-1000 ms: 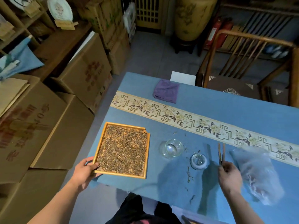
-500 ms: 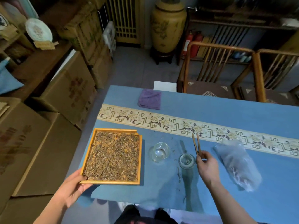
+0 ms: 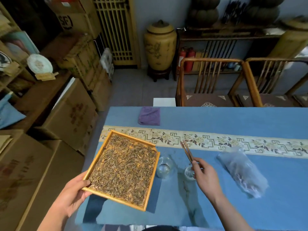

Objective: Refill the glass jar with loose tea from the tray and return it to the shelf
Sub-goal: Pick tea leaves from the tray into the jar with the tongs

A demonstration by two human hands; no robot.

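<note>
Two hands are busy: the left hand (image 3: 73,195) grips the near-left corner of the square wooden tray (image 3: 150,187) of loose tea, lifted and tilted at centre-left, while the right hand (image 3: 205,176) pinches slim wooden tongs (image 3: 187,151). Just right of the tray, the open clear glass jar (image 3: 164,167) stands on the blue-clothed desk (image 3: 233,117). Tipping a tray corner slowly over the jar's mouth, with the tongs guiding leaves, should limit spills.

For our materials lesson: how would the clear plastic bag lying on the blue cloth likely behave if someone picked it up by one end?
The plastic bag looks thin and crinkled, so it would probably flop and sag rather than hold its shape. It seems only partly filled, so it is likely light. Its contents would probably slide toward the low end.
</note>
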